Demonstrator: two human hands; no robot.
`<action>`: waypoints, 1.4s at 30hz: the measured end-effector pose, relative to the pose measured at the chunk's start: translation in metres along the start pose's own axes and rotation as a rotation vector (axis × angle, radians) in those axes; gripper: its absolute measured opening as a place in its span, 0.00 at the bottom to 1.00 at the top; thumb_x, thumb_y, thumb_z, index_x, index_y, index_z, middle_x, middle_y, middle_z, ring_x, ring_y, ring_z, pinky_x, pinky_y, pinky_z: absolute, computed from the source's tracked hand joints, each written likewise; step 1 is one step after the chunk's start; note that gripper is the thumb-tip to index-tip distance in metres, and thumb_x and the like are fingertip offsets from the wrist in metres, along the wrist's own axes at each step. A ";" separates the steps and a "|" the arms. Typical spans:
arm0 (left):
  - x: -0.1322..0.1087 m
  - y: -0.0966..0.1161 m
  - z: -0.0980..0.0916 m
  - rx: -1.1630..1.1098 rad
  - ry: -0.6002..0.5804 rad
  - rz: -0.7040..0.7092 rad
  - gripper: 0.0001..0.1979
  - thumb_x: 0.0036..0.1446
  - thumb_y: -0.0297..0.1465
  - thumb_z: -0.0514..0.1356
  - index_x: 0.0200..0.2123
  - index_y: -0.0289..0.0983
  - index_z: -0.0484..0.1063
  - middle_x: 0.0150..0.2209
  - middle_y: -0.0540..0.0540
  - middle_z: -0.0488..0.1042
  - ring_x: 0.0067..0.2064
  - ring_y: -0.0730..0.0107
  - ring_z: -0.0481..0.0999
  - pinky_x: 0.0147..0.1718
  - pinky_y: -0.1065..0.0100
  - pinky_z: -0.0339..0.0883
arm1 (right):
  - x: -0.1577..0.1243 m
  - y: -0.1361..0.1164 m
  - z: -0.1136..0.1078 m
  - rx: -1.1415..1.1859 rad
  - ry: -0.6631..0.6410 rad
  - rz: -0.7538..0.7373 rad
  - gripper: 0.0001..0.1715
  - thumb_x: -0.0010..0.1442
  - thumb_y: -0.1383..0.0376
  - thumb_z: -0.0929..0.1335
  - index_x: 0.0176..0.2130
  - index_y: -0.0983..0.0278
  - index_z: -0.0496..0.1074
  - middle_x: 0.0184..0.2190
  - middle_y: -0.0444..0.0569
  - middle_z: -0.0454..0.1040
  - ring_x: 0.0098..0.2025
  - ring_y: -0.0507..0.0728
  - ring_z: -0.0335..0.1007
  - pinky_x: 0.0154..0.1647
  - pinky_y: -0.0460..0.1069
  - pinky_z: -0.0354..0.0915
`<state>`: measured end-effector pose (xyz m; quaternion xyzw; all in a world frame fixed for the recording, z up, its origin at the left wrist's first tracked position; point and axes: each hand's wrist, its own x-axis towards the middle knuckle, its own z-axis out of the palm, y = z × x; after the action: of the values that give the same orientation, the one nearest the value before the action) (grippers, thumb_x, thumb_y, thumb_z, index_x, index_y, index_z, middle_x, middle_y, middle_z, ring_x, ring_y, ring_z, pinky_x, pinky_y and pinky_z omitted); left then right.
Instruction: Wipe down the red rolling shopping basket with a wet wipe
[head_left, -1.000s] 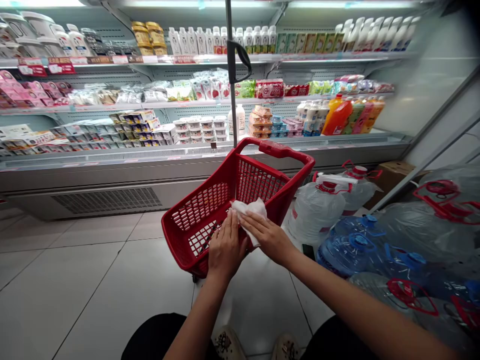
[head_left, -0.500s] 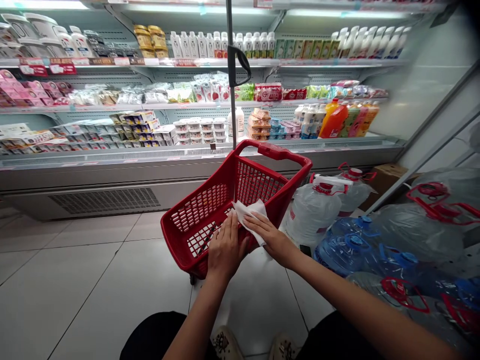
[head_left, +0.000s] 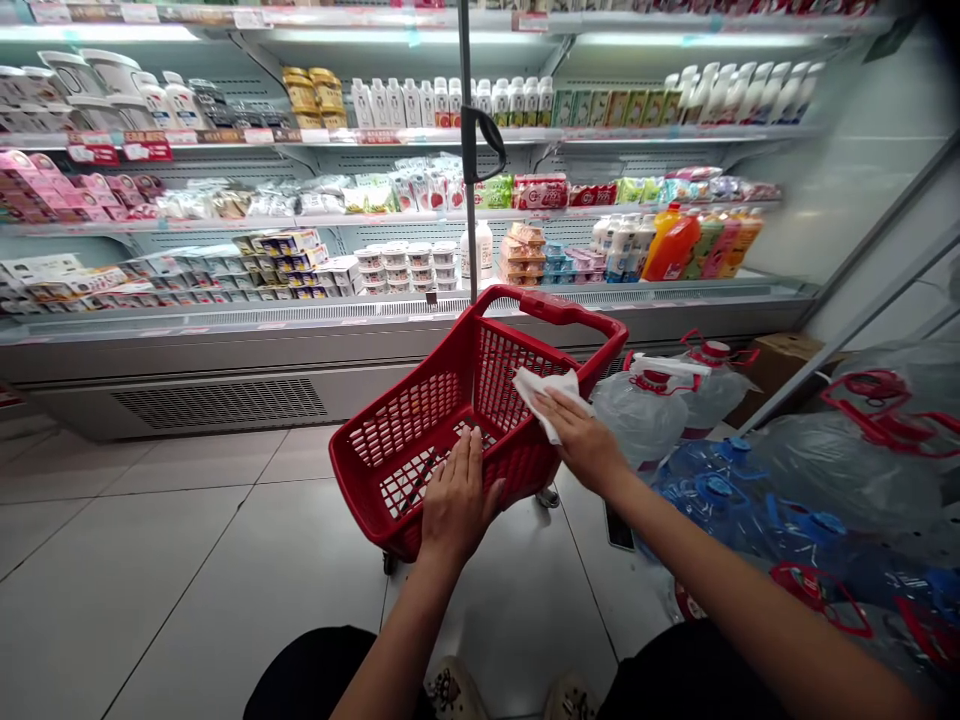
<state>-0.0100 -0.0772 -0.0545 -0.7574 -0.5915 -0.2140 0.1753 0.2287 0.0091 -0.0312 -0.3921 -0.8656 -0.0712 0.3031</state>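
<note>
A red plastic rolling shopping basket (head_left: pixel 405 415) with slotted walls stands on the floor before me. My left hand (head_left: pixel 455 495) grips its near rim, fingers over the edge and thumb on the outside. Farther right along that rim, near the raised handle, my right hand (head_left: pixel 577 425) presses a white wipe (head_left: pixel 544 395) against the plastic. The fingers lie over the wipe, which sticks out past them. A dark pole with a loop grip (head_left: pixel 484 145) rises from the basket. Small wheels show beneath, and a thin dark object (head_left: pixel 418 482) lies inside.
Behind the basket runs a refrigerated display case (head_left: pixel 217 365) stocked with bottles, cups and packs. Several large water jugs (head_left: pixel 720 490) crowd the right side. A phone (head_left: pixel 619 527) lies on the tiled floor (head_left: pixel 187 580) near them.
My right hand has moved right and slightly up along the rim with the wipe, away from my left hand. The left hand stays on the near rim. The view has tilted slightly.
</note>
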 end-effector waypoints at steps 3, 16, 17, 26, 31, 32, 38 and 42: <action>0.001 0.002 0.002 -0.025 0.003 -0.011 0.39 0.72 0.41 0.51 0.76 0.31 0.37 0.72 0.32 0.58 0.69 0.52 0.66 0.62 0.55 0.66 | -0.006 -0.036 0.017 -0.004 -0.029 -0.126 0.41 0.64 0.77 0.60 0.73 0.63 0.57 0.69 0.50 0.66 0.74 0.59 0.54 0.70 0.57 0.64; -0.023 -0.051 -0.025 -0.015 -0.054 -0.007 0.43 0.70 0.39 0.54 0.77 0.37 0.32 0.69 0.37 0.65 0.66 0.52 0.71 0.66 0.50 0.62 | -0.003 0.040 -0.018 -0.106 0.008 -0.078 0.45 0.62 0.79 0.60 0.74 0.61 0.55 0.70 0.49 0.64 0.74 0.61 0.53 0.72 0.62 0.61; -0.024 -0.054 -0.025 -0.017 -0.061 -0.021 0.43 0.70 0.40 0.55 0.77 0.37 0.32 0.68 0.36 0.67 0.66 0.52 0.71 0.65 0.50 0.63 | -0.002 0.039 -0.015 -0.107 0.013 -0.053 0.44 0.62 0.78 0.60 0.74 0.61 0.56 0.70 0.49 0.64 0.74 0.61 0.53 0.72 0.62 0.61; -0.014 -0.046 -0.006 -0.077 -0.012 -0.045 0.44 0.68 0.28 0.52 0.76 0.36 0.25 0.74 0.33 0.54 0.71 0.51 0.63 0.65 0.49 0.64 | -0.003 -0.106 0.060 0.133 0.009 -0.208 0.42 0.64 0.78 0.61 0.74 0.64 0.54 0.69 0.49 0.65 0.74 0.58 0.53 0.70 0.56 0.64; -0.014 -0.046 -0.010 -0.146 -0.003 -0.066 0.46 0.67 0.28 0.54 0.76 0.38 0.26 0.74 0.34 0.53 0.73 0.51 0.59 0.66 0.47 0.62 | -0.005 -0.091 0.051 0.166 -0.025 -0.330 0.38 0.67 0.78 0.60 0.73 0.64 0.56 0.68 0.48 0.67 0.74 0.56 0.54 0.71 0.56 0.64; -0.014 -0.047 -0.014 -0.172 -0.015 -0.053 0.46 0.67 0.32 0.56 0.76 0.38 0.27 0.74 0.33 0.53 0.73 0.51 0.58 0.66 0.48 0.62 | -0.005 -0.071 0.044 0.146 -0.023 -0.319 0.39 0.67 0.78 0.59 0.73 0.62 0.56 0.67 0.48 0.69 0.73 0.56 0.55 0.71 0.56 0.64; -0.019 -0.078 -0.042 -0.206 -0.240 0.145 0.50 0.63 0.40 0.63 0.77 0.45 0.34 0.75 0.42 0.54 0.74 0.57 0.56 0.72 0.51 0.51 | 0.001 0.034 0.008 -0.004 0.043 -0.124 0.39 0.66 0.77 0.59 0.72 0.61 0.58 0.70 0.50 0.64 0.73 0.59 0.56 0.73 0.61 0.59; -0.026 -0.094 -0.036 -0.142 -0.247 0.120 0.51 0.61 0.44 0.64 0.76 0.43 0.36 0.73 0.41 0.59 0.72 0.56 0.61 0.72 0.48 0.47 | 0.005 0.037 0.014 -0.022 0.067 -0.011 0.38 0.66 0.73 0.60 0.72 0.64 0.58 0.70 0.52 0.63 0.74 0.61 0.52 0.73 0.62 0.59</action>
<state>-0.1104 -0.0944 -0.0366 -0.8224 -0.5456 -0.1497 0.0600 0.2461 0.0420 -0.0434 -0.3881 -0.8563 -0.0952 0.3272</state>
